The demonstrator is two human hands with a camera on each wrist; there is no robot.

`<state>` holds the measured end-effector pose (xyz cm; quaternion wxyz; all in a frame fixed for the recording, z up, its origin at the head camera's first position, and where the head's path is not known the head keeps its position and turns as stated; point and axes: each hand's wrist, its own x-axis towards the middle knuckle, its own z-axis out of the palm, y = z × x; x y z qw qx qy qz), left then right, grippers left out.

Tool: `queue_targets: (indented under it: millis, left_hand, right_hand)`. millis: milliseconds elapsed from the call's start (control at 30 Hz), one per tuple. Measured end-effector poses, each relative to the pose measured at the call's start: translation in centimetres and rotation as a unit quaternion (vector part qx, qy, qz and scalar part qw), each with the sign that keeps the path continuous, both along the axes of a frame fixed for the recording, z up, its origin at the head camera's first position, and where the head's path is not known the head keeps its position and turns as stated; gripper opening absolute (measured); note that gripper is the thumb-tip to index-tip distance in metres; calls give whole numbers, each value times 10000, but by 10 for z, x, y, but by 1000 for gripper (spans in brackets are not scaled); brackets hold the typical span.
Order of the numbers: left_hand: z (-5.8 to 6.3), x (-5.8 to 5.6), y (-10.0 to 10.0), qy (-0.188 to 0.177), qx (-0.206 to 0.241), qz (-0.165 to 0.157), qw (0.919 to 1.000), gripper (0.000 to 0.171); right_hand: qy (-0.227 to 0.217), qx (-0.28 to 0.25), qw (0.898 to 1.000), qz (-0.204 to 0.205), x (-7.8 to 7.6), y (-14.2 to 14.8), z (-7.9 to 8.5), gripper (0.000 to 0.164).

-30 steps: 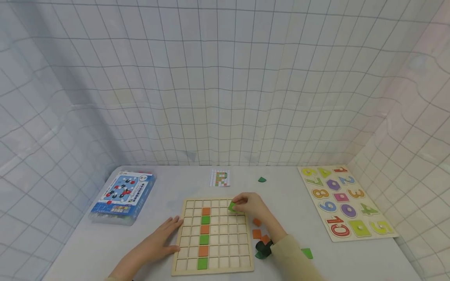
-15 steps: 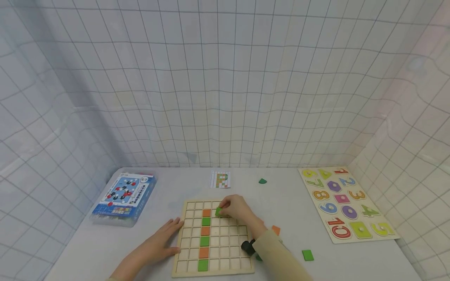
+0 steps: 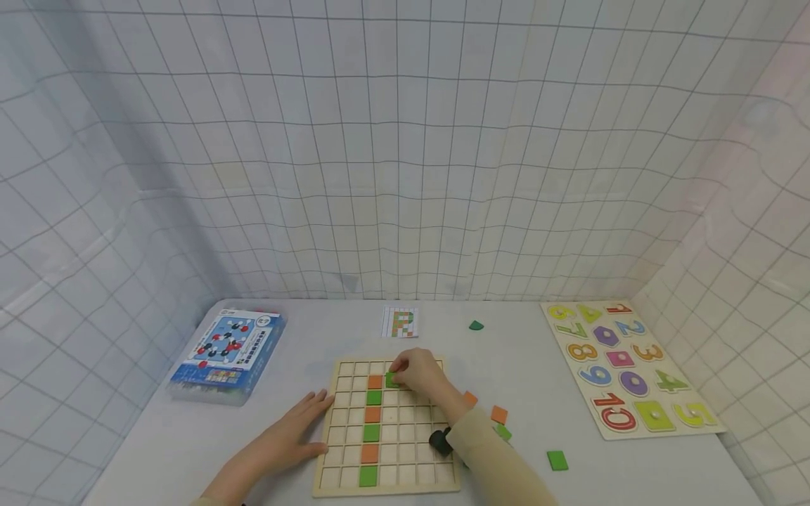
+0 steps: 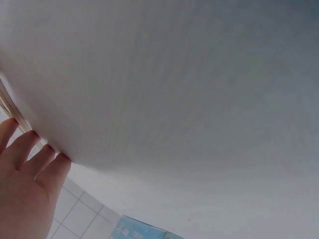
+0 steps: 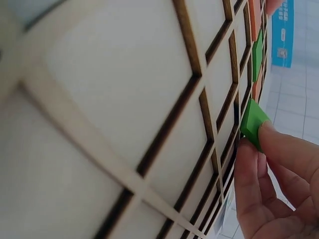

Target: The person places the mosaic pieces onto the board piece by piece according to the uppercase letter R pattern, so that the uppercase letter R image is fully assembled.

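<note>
My right hand point(image 3: 422, 372) pinches a green square tile point(image 5: 253, 123) between thumb and fingers, tilted at the grid in the right wrist view. In the head view that tile sits beside the top orange tile point(image 3: 375, 381), over the wooden grid board point(image 3: 405, 450). Orange and green tiles alternate down one column of the board, with a green tile point(image 3: 368, 476) at the bottom. My left hand point(image 3: 285, 432) lies with fingers extended, its fingertips and thumb at the board's left edge. In the left wrist view, the fingers point(image 4: 52, 172) reach that edge.
A patterned card point(image 3: 400, 322) lies behind the board. Loose orange tiles point(image 3: 499, 414) and a green tile point(image 3: 557, 460) are to the right, with a dark green quarter-round piece point(image 3: 476, 325) farther back. A boxed set point(image 3: 224, 355) stands left; a number puzzle board point(image 3: 633, 372) lies right.
My right hand has carried the green tile leftward across the top of the board, to beside the top orange tile. My left hand has stayed at the board's left edge.
</note>
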<state>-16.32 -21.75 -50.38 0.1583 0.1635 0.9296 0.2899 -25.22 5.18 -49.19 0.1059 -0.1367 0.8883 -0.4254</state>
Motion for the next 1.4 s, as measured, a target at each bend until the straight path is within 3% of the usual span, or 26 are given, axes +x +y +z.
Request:
queue_targets:
  millis: [567,767,1067,1400]
  left_hand:
    - [-3,2,0,-82,-46,107,9999,83]
    - [-5,3,0,-115,-52,117,9999,84]
    - [-1,0,0,-66,-177,157,9997,83]
    - [5,0,0,-86,-123,54,9999,82]
  right_hand:
    - [465,872,9951,8,5,-11,-5,6]
    - [421,671,9968,70,11,-6,-5,11]
    - [193,-38,9998,75,16,34,10,18]
    - [198,-14,9947,-1010,31,106,11,18]
